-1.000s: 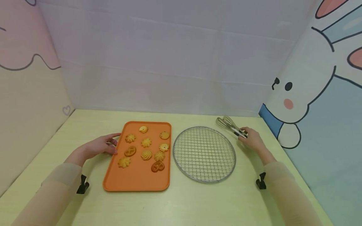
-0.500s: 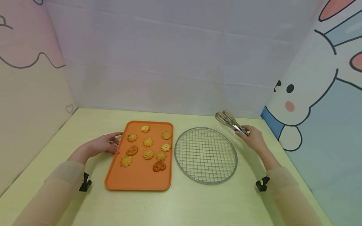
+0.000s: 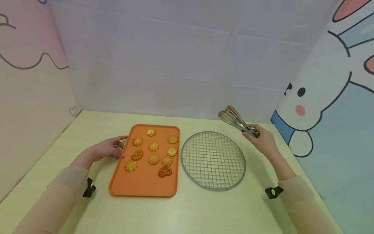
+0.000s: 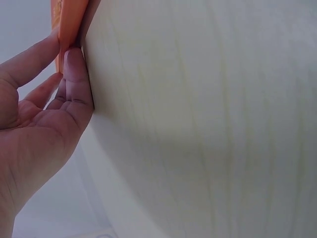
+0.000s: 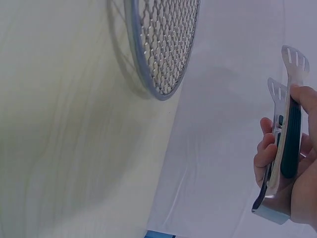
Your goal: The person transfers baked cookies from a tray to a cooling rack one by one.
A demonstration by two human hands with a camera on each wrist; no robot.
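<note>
An orange tray (image 3: 143, 187) lies at the left of the table with several cookies on it, some star-shaped, others swirled or like pretzels (image 3: 165, 171). At its left rim my left hand (image 3: 106, 149) grips the edge; the left wrist view shows the thumb and fingers (image 4: 74, 69) on either side of the orange rim. My right hand (image 3: 265, 141) holds metal tongs (image 3: 233, 118) with slotted ends and dark grip panels, raised above the table beyond the rack. The two slotted ends of the tongs stand apart in the right wrist view.
A round wire rack (image 3: 213, 188) with a mesh top stands just right of the tray. White cloth (image 3: 175, 58) hangs behind the table (image 3: 198, 214), with printed cartoon panels at both sides. The right panel bears a rabbit (image 3: 304, 97).
My right hand has lifted the tongs off the table, their ends now higher and tilted up. The left hand stays at the tray's edge, and the whole view has shifted slightly.
</note>
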